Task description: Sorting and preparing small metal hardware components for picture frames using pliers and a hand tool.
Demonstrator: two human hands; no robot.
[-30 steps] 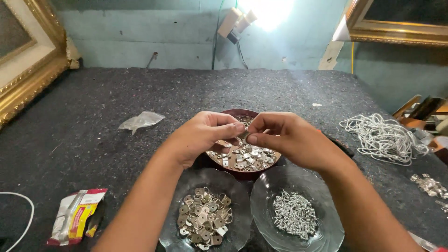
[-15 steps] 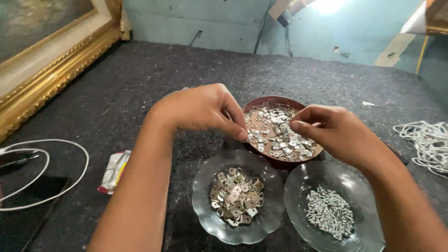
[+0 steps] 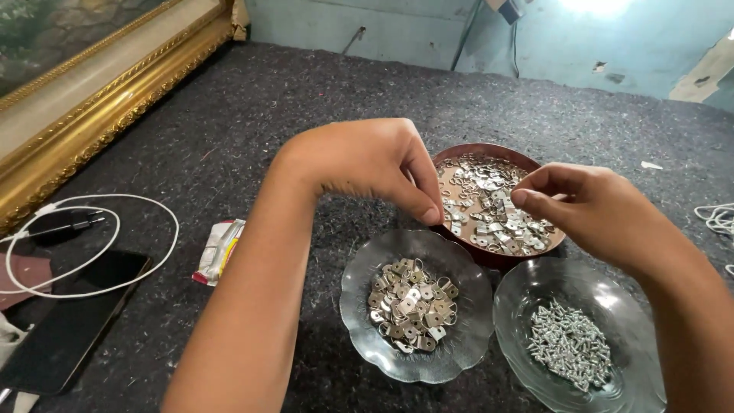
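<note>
Left hand (image 3: 367,164) and right hand (image 3: 589,210), fingertips pinched together, hover over a brown bowl (image 3: 497,252) of small metal hangers; whether either pinch holds a piece cannot be told. Nearer: two glass dishes, hangers (image 3: 409,306) and screws (image 3: 569,348).

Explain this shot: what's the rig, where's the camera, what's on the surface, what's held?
There is no machine: a person works with two bare hands, filmed by a camera on their head looking down. The left hand and right hand hover with pinched fingertips over a brown bowl of small metal parts; whether either grips a piece is too small to tell. In front stand two glass dishes, the left dish holding flat metal plates and the right dish holding screws. All rest on dark grey felt. At the left lie a white cable, a phone, a small packet and a gilded frame.
</note>
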